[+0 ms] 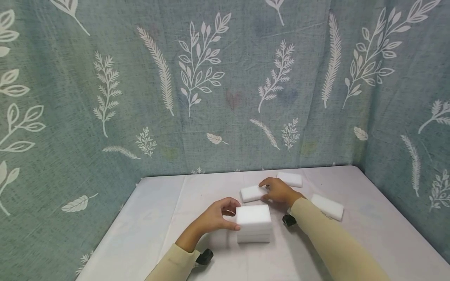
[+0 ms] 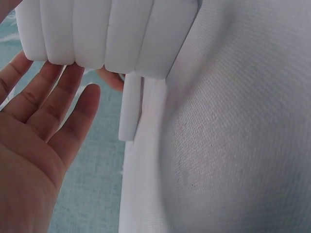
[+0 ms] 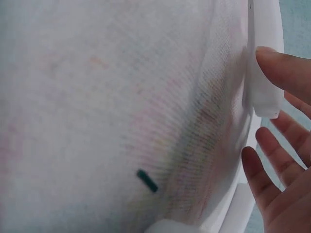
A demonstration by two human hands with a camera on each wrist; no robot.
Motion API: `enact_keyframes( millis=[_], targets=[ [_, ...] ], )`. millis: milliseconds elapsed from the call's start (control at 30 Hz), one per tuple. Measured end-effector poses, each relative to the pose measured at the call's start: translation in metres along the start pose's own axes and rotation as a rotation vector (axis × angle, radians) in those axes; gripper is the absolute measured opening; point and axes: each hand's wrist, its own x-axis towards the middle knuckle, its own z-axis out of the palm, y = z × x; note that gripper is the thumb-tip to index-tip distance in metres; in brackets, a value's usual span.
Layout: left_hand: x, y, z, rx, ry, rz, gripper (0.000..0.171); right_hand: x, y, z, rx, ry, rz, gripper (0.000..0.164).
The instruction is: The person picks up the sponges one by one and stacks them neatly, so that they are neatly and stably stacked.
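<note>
At lower centre-left of the frame, the left hand cups a stack of white foam blocks, its grip wide, thumb at the near left corner, fingers farther back. It serves best as a light fence: hard sideways pressure would likely push the five layers out of line. The stack stands on the table at lower centre, just right of this grip, not enclosed by it. Above it, near mid-frame, the right hand pinches the right end of a loose white block, thumb on the near edge, forefinger on the far one; whether that end is lifted, I cannot tell. A gentle, even pinch should spare the soft-looking foam. Farther right lie an upper white block behind the right hand and a lower white block beside the right sleeve.
</note>
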Motion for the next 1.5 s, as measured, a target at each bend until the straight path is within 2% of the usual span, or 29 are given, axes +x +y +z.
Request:
enact_keyframes(
  millis=[300, 700, 833, 1100, 1233, 1333, 1500],
  targets=[
    [-0.001, 0.001, -0.001, -0.019, 0.011, -0.021, 0.055, -0.01, -0.001, -0.006, 0.043, 0.037, -0.092, 0.048],
    [-0.002, 0.003, -0.001, -0.01, 0.017, -0.009, 0.057, -0.036, 0.003, -0.027, -0.094, 0.031, -0.198, 0.042],
    [-0.002, 0.0, -0.001, 0.009, 0.012, -0.005, 0.059, -0.046, 0.003, -0.035, -0.112, 0.029, -0.226, 0.041],
    [-0.002, 0.002, -0.001, 0.029, 0.007, 0.007, 0.063, -0.07, -0.002, -0.042, -0.107, 0.089, -0.316, 0.041],
    [-0.002, 0.004, -0.002, 0.038, 0.016, 0.014, 0.057, -0.081, -0.008, -0.042, -0.121, 0.101, -0.316, 0.042],
    [-0.004, 0.01, -0.002, 0.041, 0.024, 0.017, 0.054, -0.085, -0.012, -0.041, -0.149, 0.128, -0.303, 0.044],
    [-0.009, 0.032, -0.002, 0.025, 0.009, 0.017, 0.05, -0.087, -0.015, -0.041, -0.176, 0.161, -0.297, 0.046]
  ],
)
